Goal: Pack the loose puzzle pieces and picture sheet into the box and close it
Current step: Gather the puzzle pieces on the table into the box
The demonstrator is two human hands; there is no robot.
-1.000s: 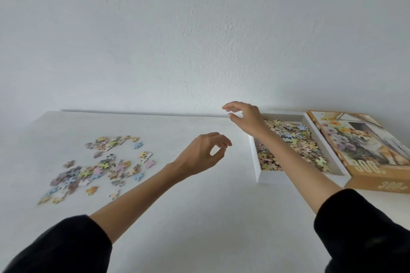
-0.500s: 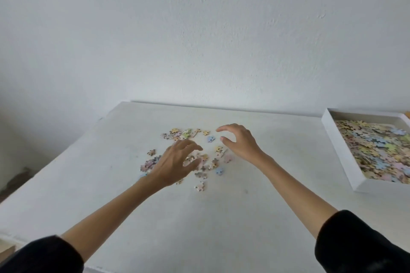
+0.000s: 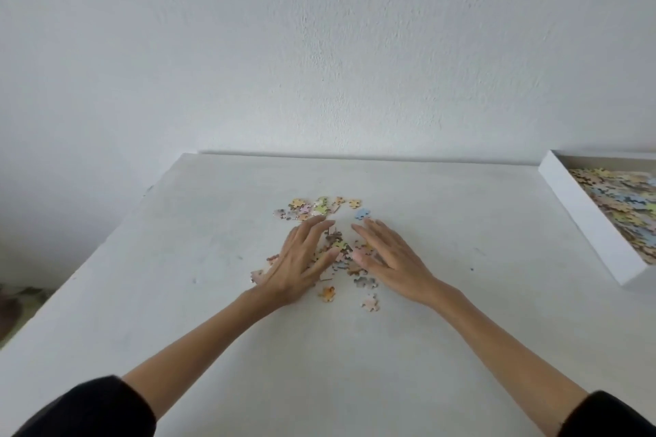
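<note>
We count two hands, both laid palm-down with fingers straight on the loose puzzle pieces [image 3: 340, 248] at the centre of the frame. The left hand [image 3: 298, 266] covers the pile's left side and the right hand [image 3: 390, 259] its right, and neither grips anything. The pieces between and under them overlap too much for us to number. Just above the right fingertips lies one blue piece [image 3: 362, 214], beside a small cluster [image 3: 312, 207]. Three strays [image 3: 328, 293] sit below the hands. One white box [image 3: 585, 220], holding many more pieces, stands at the right edge on the white table [image 3: 319, 358], well apart. Two black sleeves [image 3: 88, 408] fill the lower corners.
</note>
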